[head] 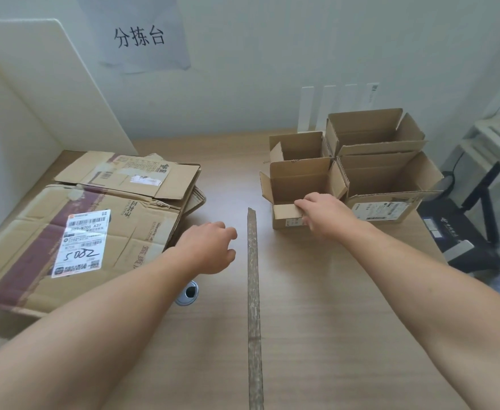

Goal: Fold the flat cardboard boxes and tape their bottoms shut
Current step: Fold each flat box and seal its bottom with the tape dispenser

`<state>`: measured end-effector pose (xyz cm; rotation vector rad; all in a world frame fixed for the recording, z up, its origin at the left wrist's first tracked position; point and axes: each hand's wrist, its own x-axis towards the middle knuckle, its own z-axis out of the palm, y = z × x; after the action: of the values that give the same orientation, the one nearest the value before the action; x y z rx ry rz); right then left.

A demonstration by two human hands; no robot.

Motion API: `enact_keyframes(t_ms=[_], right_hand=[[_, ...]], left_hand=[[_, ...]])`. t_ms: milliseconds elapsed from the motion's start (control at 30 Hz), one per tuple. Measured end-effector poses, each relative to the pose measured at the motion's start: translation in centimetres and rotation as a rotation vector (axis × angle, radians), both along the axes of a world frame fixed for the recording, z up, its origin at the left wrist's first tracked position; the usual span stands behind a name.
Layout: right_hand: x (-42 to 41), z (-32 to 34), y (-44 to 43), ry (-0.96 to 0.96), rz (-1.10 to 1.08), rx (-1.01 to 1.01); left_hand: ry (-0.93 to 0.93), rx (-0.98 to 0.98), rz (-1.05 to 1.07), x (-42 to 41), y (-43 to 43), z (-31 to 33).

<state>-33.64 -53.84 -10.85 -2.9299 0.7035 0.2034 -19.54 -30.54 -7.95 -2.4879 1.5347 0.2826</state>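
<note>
Right side of tabletop: four erected boxes stand open-topped in a tight block; the front small box (pixel 299 196) touches the front large box (pixel 390 179), with the rear small box (pixel 299 146) and rear large box (pixel 370 131) behind.
Left side of tabletop: flat cardboard boxes (pixel 118 232) lie stacked and not yet folded, a labelled one on top.
Right hand (pixel 322 216): fingers curled over the near flap of the front small box, gripping it.
Left hand (pixel 213 247): loosely curled, holds nothing, above the tabletop (pixel 316 291) between the flat stack and the long brown strip (pixel 253 276).
Tape: no roll identified; a round grey object (pixel 190 291) shows beside the left forearm, and its nature cannot be told.
Risk, flap: pulling by one flap alone could tear or crease it, or tip the light box.
Risk, neighbours: sliding the front small box sideways could drag or shift the boxes it touches.
Risk, stack: the flat stack overhangs the near-left tabletop edge; a forearm sweep could push it off.
Risk, strip: the strip lies in the central lane and could catch a box moved across.
Edges: the right tabletop edge runs just beside the front large box; a white partition (pixel 35 84) closes the left side, the wall the rear.
Open room: the bare centre and near-right tabletop offer the widest working area.
</note>
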Motion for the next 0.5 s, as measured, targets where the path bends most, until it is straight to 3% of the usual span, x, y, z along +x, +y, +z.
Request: enact_keyframes(t_ms=[267,500], right_hand=[[-0.1,3.3,4.6,-0.127,0.013,-0.107],[1.7,6.3,14.0,-0.141,0.222,-0.182]], left_hand=[[-0.12,0.022,-0.028,-0.4,3.3,3.0],[-0.147,-0.009,0.055,0.9,10.5,6.3]])
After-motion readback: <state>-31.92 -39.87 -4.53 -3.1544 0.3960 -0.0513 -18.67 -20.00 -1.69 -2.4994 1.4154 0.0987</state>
